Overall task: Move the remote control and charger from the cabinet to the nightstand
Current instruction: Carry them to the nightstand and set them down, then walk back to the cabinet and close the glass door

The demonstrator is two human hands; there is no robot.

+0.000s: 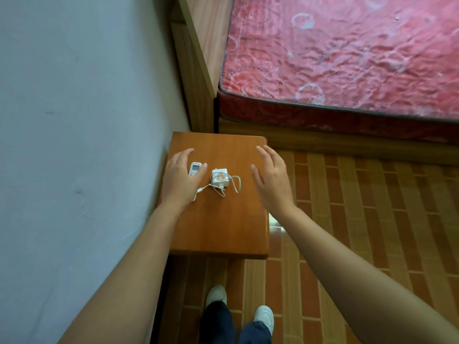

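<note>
A small white remote control [194, 169] lies on the wooden nightstand [223, 227] near its left side, its lower part hidden under my left hand [179, 180]. That hand hovers over it with fingers spread and nothing in its grasp. Just right of the remote lies a white charger [220, 181] with its thin cable [234, 186] looped loosely around it. My right hand [272, 181] is open above the nightstand's right edge, apart from the charger, holding nothing.
A pale wall [74, 145] runs along the left, touching the nightstand. A bed with a red patterned mattress [347, 53] and wooden frame [198, 70] stands behind. Brick-patterned floor [360, 207] lies to the right. My white shoes [216, 295] stand in front of the nightstand.
</note>
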